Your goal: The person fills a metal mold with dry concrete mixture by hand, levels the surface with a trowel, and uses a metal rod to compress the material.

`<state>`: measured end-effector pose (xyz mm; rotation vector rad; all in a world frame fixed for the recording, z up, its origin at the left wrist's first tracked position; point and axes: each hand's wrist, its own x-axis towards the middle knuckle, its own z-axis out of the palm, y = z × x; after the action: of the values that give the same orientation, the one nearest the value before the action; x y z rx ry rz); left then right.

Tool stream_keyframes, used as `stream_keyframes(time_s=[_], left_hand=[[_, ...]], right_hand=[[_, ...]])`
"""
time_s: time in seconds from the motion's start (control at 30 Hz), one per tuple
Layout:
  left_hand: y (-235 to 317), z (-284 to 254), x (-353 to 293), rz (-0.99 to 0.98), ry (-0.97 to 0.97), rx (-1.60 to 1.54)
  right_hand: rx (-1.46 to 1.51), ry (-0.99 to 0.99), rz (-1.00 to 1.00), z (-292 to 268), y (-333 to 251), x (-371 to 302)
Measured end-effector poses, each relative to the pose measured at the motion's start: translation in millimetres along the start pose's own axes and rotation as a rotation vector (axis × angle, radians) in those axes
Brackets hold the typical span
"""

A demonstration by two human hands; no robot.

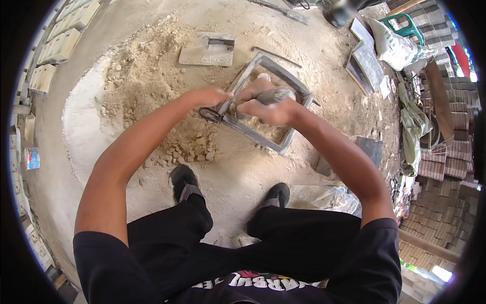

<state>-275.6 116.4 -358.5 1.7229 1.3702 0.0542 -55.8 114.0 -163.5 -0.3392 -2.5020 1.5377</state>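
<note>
A grey rectangular mould frame [253,136] lies on the sandy ground in front of me, with pale sandy mix inside it. My right hand [271,107] is over the frame, its fingers wrapped round a thick grey tamper [279,95] with a rounded end. Slight blur covers this hand, and its palm hides part of the tool. At the frame's left side, my left hand [211,96] has its fingers closed at the rim. A dark metal loop handle [210,115] sticks out from that same side, just below the left hand.
Loose sandy mix [142,76] is heaped to the left, with lumps [190,149] near my left shoe. A flat plate with a slot [208,49] lies beyond the frame, near a thin rod [276,57]. Rows of pale blocks [63,45] line the left; a white sack [392,45] sits far right.
</note>
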Motion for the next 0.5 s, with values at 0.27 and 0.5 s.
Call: stream_keyframes(time_s=[0.27, 0.5], left_hand=[[40, -28, -38, -0.21, 0.052, 0.107], [33, -23, -35, -0.202, 0.065, 0.043]], right_hand=[[0.009, -0.115, -0.106, 10, 0, -19], [0.242, 0.341, -0.025, 11, -28, -28]])
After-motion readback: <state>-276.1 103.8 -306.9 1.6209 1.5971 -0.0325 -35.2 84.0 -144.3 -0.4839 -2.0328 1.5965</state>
